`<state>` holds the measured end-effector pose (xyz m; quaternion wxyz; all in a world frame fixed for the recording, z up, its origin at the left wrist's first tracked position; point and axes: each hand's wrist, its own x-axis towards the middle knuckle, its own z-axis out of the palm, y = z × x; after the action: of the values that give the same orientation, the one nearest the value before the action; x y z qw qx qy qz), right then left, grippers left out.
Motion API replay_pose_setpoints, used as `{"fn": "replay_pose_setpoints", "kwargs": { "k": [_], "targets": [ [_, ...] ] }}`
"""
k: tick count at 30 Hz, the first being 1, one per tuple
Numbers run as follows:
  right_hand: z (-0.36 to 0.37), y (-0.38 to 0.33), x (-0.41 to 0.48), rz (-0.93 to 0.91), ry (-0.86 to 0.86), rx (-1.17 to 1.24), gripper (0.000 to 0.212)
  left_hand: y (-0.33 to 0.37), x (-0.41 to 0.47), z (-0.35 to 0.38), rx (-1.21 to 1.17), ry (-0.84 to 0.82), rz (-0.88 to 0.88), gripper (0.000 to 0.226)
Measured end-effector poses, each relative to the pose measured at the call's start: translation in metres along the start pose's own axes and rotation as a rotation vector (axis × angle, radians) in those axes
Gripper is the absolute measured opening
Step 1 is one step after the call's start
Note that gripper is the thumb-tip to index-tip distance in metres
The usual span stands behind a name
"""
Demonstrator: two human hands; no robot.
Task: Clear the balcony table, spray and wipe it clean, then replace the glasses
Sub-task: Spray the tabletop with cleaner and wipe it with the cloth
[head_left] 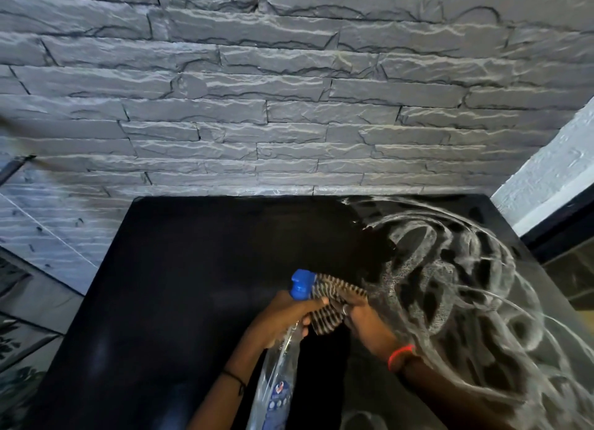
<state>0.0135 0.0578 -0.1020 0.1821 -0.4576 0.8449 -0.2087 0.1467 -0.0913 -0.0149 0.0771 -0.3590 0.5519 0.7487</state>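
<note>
A black glossy table (199, 262) fills the lower view and butts against a stone wall. White swirling wipe streaks (450, 269) cover its right half; the left half is dark and unmarked. My left hand (283, 320) is closed around a clear spray bottle (279, 375) with a blue trigger head (302, 285), held over the table's front middle. Right beside it, my right hand (363, 320) grips a striped black-and-white cloth (331, 304). The cloth bunches between the two hands and touches the bottle's head. No glasses are in view.
A grey stacked-stone wall (289, 92) rises directly behind the table. A white wall corner with a dark frame (553, 188) stands at the right. Floor tiles and a dark rail (19, 301) lie to the left of the table.
</note>
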Motion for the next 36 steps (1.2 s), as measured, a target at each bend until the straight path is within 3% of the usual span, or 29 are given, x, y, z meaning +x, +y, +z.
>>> {"fn": "replay_pose_setpoints", "kwargs": {
  "k": [2, 4, 7, 10, 14, 17, 22, 23, 25, 26, 30, 33, 36],
  "targets": [
    [0.002, 0.020, -0.025, -0.054, -0.074, 0.010, 0.068, 0.000, -0.006, -0.005, 0.000, -0.005, 0.002, 0.026],
    [0.001, 0.062, -0.028, -0.004, -0.078, -0.008, 0.076, -0.002, -0.007, -0.009, -0.001, -0.009, -0.007, 0.030],
    [-0.018, 0.092, -0.025, 0.240, 0.004, -0.032, 0.061, -0.010, -0.021, -0.013, 0.016, -0.032, -0.024, 0.033],
    [-0.028, 0.080, 0.013, 0.361, 0.032, -0.065, 0.026, -0.018, -0.030, -0.013, 0.029, -0.035, -0.017, 0.032],
    [-0.007, 0.037, 0.044, 0.164, 0.117, 0.001, 0.032, -0.028, -0.041, -0.008, 0.044, -0.019, -0.004, 0.030],
    [0.011, -0.004, 0.022, 0.215, 0.042, 0.200, 0.038, -0.034, -0.048, -0.004, 0.054, 0.010, 0.015, 0.027],
    [0.039, -0.020, -0.052, 0.128, -0.095, 0.243, 0.040, -0.036, -0.052, 0.000, 0.018, 0.013, 0.012, 0.026],
    [0.041, -0.013, -0.066, 0.103, -0.074, 0.201, 0.053, -0.036, -0.052, 0.000, 0.024, 0.015, 0.007, 0.028],
    [0.044, 0.011, -0.091, -0.001, -0.068, 0.170, 0.098, -0.034, -0.051, 0.002, 0.025, 0.022, -0.007, 0.031],
    [0.037, 0.020, -0.100, -0.008, -0.070, 0.144, 0.105, -0.032, -0.050, 0.003, 0.022, 0.020, -0.012, 0.032],
    [0.000, 0.054, -0.102, 0.139, 0.009, 0.079, 0.053, -0.030, -0.049, 0.005, 0.029, 0.002, -0.035, 0.034],
    [-0.018, 0.061, -0.078, 0.207, 0.047, -0.007, 0.044, -0.028, -0.048, 0.007, 0.036, -0.013, -0.049, 0.035],
    [-0.010, 0.036, -0.048, 0.288, 0.047, 0.203, 0.036, -0.025, -0.047, 0.009, 0.047, -0.023, -0.035, 0.033]
  ]
}}
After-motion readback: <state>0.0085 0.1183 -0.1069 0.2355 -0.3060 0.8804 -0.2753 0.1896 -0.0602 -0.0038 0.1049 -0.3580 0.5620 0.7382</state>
